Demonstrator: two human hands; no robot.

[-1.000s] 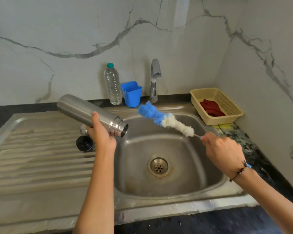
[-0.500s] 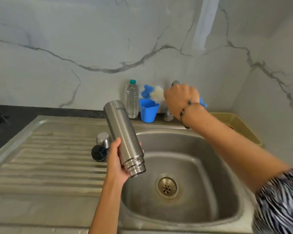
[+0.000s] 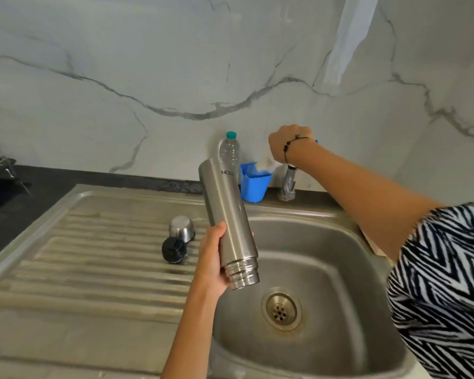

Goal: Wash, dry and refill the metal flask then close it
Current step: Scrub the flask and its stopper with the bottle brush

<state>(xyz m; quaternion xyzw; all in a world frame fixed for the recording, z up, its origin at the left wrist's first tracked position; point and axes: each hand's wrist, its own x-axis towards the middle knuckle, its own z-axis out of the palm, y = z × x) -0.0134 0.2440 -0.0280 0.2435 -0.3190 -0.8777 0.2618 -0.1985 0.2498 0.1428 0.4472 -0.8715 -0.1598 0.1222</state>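
Steel flask (image 3: pixel 228 222) hangs mouth-down over the near left corner of the sink (image 3: pixel 337 272), tilted a little, its threaded neck lowest and its base toward the wall. The left hand (image 3: pixel 212 262) grips it around the lower body, fingers curled behind the metal and thumb up the near side. The right hand (image 3: pixel 289 143) reaches to the back wall above the blue cup (image 3: pixel 253 186), fist closed around the handle of a bottle brush whose white bristles (image 3: pixel 266 164) sit in the cup's mouth; a bead bracelet circles the wrist. The tap (image 3: pixel 288 181) stands just right of the cup, partly hidden by that arm. A clear plastic bottle (image 3: pixel 229 151) with a teal cap stands behind the flask. On the ribbed draining surface (image 3: pixel 93 258) left of the sink rest a steel cup lid (image 3: pixel 181 228) and, touching it, a black stopper (image 3: pixel 173 250).
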